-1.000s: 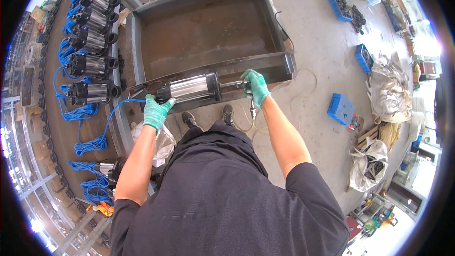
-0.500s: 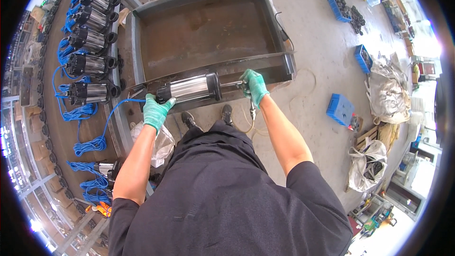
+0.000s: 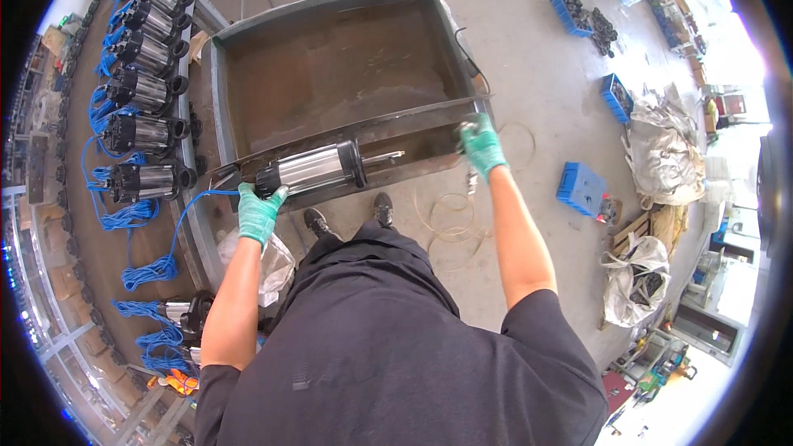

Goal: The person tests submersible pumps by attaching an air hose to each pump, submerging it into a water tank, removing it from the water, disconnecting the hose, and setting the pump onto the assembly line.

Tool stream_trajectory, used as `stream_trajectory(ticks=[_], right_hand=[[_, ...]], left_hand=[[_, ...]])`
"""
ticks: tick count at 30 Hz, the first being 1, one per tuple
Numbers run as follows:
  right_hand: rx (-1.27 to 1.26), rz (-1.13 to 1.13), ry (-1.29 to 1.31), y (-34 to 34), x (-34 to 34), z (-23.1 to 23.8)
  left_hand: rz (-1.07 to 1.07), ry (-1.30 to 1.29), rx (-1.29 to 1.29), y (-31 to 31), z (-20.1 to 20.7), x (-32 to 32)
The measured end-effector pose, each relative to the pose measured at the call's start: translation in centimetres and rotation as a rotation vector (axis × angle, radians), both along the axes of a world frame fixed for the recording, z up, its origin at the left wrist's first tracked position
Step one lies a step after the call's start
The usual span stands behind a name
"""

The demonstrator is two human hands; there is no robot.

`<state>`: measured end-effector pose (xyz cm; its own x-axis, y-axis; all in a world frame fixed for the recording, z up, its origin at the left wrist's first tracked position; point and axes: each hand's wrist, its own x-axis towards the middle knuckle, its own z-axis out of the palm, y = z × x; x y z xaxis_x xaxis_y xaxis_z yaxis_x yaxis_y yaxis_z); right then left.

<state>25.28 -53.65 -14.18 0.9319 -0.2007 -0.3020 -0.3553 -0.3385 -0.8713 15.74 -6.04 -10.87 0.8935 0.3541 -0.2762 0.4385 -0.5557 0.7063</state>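
Note:
A submersible pump [image 3: 311, 168], a silver cylinder with black ends, lies across the near ledge of the metal tank [image 3: 216, 99]. My left hand [image 3: 260, 213], in a green glove, is closed on its left end, where a blue cable [image 3: 194, 198] comes out. From the pump's right end sticks a thin metal rod with a brass-coloured tip [image 3: 400, 154]. Right of that tip and apart from it, my gloved right hand [image 3: 481, 144] is closed round a dark hose fitting, partly smeared by motion. Below that hand hangs the hose's metal end piece [image 3: 472, 182].
Several similar pumps [image 3: 144, 134] with coiled blue cables line a bench on the left. Brown water [image 3: 330, 66] stands in the tank. Clear hose [image 3: 450, 219] loops over the floor near my shoes. Blue crates [image 3: 581, 188] and white sacks [image 3: 661, 149] sit at the right.
My right hand has pulled away rightward from the rod with the hose fitting, baring the brass-coloured tip. My left hand stays on the pump. The whole view has shifted slightly.

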Motion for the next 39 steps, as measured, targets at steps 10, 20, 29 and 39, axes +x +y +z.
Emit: stream_trajectory(ticks=[10, 20, 29, 39], right_hand=[[-1.071, 0.207, 0.207, -2.6, 7.4, 0.3], [-0.911, 0.026, -0.162, -0.1, 5.4, 3.8], [-0.360, 0.485, -0.460, 21.9, -0.5, 8.4], [-0.480, 0.455, -0.436, 24.3, -0.4, 7.0]], left_hand=[[0.038, 0.018, 0.000, 1.1, -1.5, -0.6], [-0.059, 0.115, 0.112, 0.0, 0.6, -0.4], [-0.204, -0.135, 0.783, 13.6, -1.5, 0.1], [-0.227, 0.013, 0.472, 19.5, -3.8, -1.0]])
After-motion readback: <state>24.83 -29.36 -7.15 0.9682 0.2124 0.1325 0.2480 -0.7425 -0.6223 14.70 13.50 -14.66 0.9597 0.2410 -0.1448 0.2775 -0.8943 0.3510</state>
